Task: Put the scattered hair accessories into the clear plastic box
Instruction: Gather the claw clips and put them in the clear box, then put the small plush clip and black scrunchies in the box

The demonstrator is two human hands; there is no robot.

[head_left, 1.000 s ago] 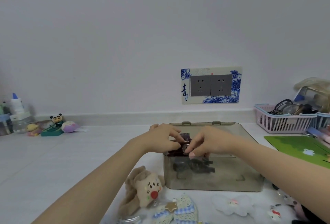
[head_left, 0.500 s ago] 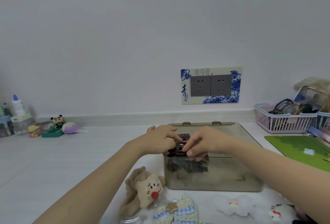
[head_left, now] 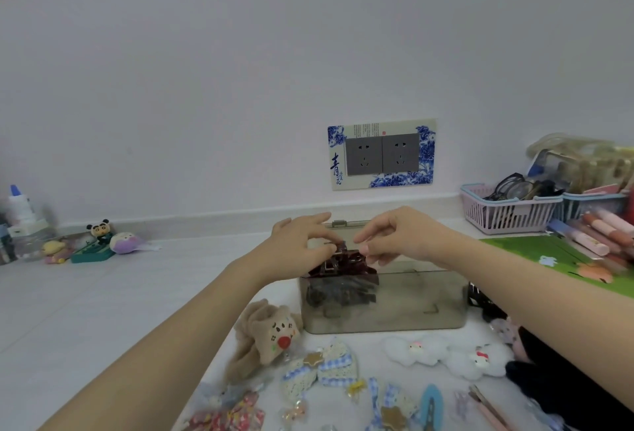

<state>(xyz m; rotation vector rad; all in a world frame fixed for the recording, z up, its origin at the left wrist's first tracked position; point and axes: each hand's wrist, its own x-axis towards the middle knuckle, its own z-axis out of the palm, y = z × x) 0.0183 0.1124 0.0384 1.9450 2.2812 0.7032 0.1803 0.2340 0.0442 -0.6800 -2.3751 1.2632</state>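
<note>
Over the clear plastic box [head_left: 411, 307], the left hand [head_left: 302, 248] and right hand [head_left: 401, 238] pinch a dark red hair claw [head_left: 343, 264] with curled fingers [head_left: 322, 252], just above the box's rim.

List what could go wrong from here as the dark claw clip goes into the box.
1. The dark red claw clip sits on a pile already reaching the rim of the box, pinched only by the fingers of the left hand and right hand. It may slide off and fall outside.
2. Pressing it down could nudge the box toward the plush clip and lace bows lying close in front.
3. A heaped pile may stop the hinged lid closing.
</note>
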